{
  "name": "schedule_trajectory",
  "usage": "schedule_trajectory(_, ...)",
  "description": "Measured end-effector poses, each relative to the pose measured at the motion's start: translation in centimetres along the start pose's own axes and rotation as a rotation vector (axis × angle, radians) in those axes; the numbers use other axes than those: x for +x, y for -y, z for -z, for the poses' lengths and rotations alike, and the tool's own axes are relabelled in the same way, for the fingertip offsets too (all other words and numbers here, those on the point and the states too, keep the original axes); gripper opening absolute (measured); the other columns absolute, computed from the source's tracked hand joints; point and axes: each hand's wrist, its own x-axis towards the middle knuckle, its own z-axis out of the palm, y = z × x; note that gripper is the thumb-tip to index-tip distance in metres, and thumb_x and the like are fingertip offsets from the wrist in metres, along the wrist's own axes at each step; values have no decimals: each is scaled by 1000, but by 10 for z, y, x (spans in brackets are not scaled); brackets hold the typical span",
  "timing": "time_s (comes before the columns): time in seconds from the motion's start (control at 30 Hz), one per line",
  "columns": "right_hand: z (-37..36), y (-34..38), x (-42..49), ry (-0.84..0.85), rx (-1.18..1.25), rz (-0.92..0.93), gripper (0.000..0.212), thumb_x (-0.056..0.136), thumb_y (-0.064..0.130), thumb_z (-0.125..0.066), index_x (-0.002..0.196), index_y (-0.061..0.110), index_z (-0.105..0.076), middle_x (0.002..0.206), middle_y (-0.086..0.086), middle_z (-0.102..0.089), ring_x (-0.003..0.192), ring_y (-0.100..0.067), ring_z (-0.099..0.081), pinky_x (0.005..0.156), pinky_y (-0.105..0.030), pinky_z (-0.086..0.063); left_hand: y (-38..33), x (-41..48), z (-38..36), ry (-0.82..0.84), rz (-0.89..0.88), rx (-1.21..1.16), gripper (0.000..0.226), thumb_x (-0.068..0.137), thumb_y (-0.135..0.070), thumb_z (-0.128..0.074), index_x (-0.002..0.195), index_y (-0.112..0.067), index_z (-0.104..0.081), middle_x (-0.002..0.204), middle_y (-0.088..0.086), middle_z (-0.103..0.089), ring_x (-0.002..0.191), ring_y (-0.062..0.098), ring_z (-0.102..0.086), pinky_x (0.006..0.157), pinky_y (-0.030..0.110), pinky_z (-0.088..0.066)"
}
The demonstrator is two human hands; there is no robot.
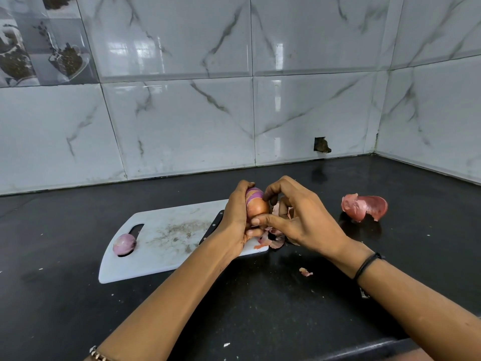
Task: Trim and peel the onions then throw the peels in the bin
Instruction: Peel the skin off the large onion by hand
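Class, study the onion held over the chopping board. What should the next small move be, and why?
Probably the right hand should strip the brown skin off the onion while the left hand grips it. Only the top shows purple flesh; brown skin covers the rest, and the right hand pinches at it.

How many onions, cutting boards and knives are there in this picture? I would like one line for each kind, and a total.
Onions: 2 (held onion, peeled onion)
Cutting board: 1
Knife: 1
Total: 4
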Motion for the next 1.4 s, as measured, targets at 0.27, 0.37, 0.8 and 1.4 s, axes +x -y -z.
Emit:
schedule_trajectory(0.27, 0, 2, 0, -14, 14, -7, 41, 79, 52, -80, 95, 22, -57, 91, 7, -60, 67, -14, -56, 61, -31, -50, -2, -1, 1, -8, 18, -66, 44, 96, -42, -53, 75, -4, -52, 54, 10, -55, 27, 14, -37, 29, 14, -28)
schedule_trajectory(0.37, 2, 5, 0, -41, 43, -27, 48, 74, 52, -84, 101, 23, -57, 93, 7, -64, 60, -17, -58, 61, -34, -53, -2, -1, 1, -5, 27, -55, 45, 96, -43, -52, 76, -3, -52, 58, 12, -54, 27, 15, -35, 30, 14, -28)
schedule_trajectory(0.8, 6, -3, 1, -79, -79, 47, 5, 97, 19, -69, 101, 15, -69, 96, 10, -61, 82, -10, -60, 71, -21, -47, -3, -3, 0, 67, 25, -24, 46, 91, -52, -59, 81, -6, -60, 60, 9, -56, 43, 19, -44, 32, 15, -26)
schedule_trajectory(1.4, 10, 3, 0, -61, -108, 19, 8, 99, 32, -63, 97, 25, -66, 93, 17, -59, 79, -9, -60, 68, -26, -47, -6, -4, 8, 84, 13, -163, 53, 93, -46, -51, 64, -2, -62, 64, 14, -61, 32, 15, -38, 29, 14, -20)
